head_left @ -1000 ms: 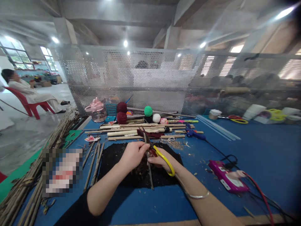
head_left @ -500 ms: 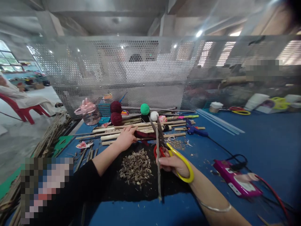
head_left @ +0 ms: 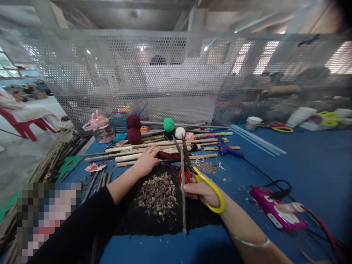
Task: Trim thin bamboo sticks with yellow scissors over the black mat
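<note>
left grip (head_left: 146, 161): palm down, curl unclear | left forearm (head_left: 123, 186): angled forward | right grip (head_left: 202, 191): curled, thumb (head_left: 193, 188) extended

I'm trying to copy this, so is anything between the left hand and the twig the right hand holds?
Yes, the open scissors near the top of the twig, one tip nearer the left hand. Lower down, nothing visible; just wood chips on black cloth.

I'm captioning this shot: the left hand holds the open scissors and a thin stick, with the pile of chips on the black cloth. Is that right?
Not quite: the head view shows the right hand holding the open scissors and thin stick. The chips do lie on the black cloth.
</note>
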{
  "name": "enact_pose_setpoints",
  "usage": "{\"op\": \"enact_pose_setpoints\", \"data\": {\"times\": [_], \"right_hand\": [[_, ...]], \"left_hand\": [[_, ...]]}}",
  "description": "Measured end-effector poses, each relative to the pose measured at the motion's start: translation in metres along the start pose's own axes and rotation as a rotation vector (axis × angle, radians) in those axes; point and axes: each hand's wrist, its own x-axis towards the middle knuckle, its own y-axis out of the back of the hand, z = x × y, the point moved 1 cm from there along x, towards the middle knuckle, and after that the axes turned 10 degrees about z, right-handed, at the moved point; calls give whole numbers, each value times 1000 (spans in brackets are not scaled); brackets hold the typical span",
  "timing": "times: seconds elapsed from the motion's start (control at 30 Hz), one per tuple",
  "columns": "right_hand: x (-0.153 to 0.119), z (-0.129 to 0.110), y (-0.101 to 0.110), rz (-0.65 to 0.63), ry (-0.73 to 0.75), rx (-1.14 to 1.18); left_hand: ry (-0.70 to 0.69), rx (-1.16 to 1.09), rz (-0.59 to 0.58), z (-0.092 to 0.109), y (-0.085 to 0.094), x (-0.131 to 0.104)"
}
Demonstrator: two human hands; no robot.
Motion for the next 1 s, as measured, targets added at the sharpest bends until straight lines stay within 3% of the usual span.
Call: {"op": "enact_pose_setpoints", "data": {"times": [0.13,0.23,0.37,0.47,0.57,0.73,0.8,0.9,1.0], "right_hand": [[4,4,0,-12,21,4],[7,5,1,-29,29,8],[9,9,1,-84,28,1],[11,15,0,-126,24,-43],[13,19,-2,-155,31,-68],[14,21,-6,-190,20,-114],[13,20,-8,-186,19,-136],[9,15,-11,-158,27,-204],[3,8,-20,-81,19,-311]], "left_hand": [[105,-64,35,7,13,0],[266,-157,34,9,35,-4],[364,-209,30,28,61,-22],[497,-401,5,51,65,-39],[654,-454,-14,68,62,-53],[734,-441,33,78,65,-64],[756,-416,113,82,69,-65],[792,-469,354,91,73,-64],[911,-788,483,102,71,-60]]}}
